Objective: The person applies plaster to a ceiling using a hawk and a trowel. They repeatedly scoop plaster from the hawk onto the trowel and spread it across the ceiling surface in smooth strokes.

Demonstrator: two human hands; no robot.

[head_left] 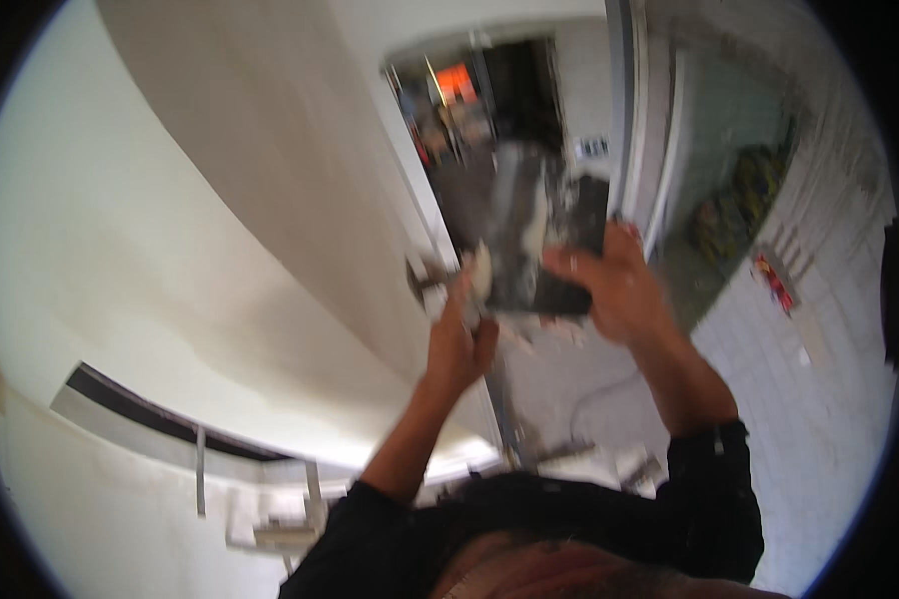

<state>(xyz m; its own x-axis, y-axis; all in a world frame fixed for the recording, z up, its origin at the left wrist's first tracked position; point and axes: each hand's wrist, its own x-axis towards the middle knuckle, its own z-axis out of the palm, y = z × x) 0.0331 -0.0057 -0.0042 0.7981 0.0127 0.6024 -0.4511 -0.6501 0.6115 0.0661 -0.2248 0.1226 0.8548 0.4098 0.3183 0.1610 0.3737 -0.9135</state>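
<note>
Both my hands are raised in front of me at the middle of the view. A dark, flat, rectangular plate (572,215), smeared with whitish paste, is gripped at its right edge by my right hand (619,290), the thumb lying across its face. My left hand (456,344) is at the plate's lower left corner, closed around a scraper (428,283) blurred by motion. A finger points up along the tool. Off-white paste (482,270) sits beside that finger. Whether the scraper touches the plate, I cannot tell.
A smooth pale wall (260,270) curves up on the left, with a dark slot (170,419) low down. Ahead is a doorway (529,90) to a cluttered room. At right are a glazed opening (739,180), a rough grey wall and a red item (774,283) in a recess.
</note>
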